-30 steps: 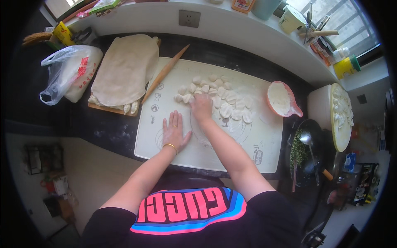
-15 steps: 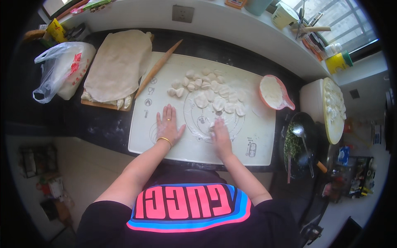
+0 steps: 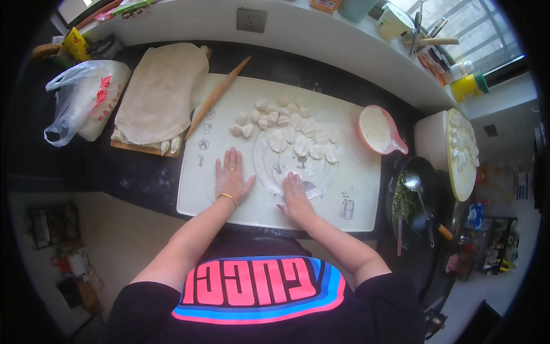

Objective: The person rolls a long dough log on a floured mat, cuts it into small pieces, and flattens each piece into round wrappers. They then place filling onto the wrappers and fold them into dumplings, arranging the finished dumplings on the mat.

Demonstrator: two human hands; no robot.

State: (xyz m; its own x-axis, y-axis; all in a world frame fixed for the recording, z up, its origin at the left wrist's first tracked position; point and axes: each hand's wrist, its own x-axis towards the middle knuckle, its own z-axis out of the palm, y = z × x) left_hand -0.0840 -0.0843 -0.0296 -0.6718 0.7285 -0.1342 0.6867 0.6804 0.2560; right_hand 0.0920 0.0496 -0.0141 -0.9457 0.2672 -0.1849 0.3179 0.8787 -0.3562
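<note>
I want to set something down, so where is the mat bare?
The mat is bare, printed marks aside, below the bowl, right of your right hand, and between the rolling pin and your left hand. Its upper middle is crowded with dough pieces.

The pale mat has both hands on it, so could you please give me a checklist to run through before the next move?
1. Left hand open, palm down on the pale mat: ok.
2. Nothing under the right hand: cannot tell, its palm is hidden.
3. Dough pieces all separate: not ok, several touch or overlap.
4. Rolling pin away from the dough pieces: ok.
5. Pink bowl upright: ok.
</note>
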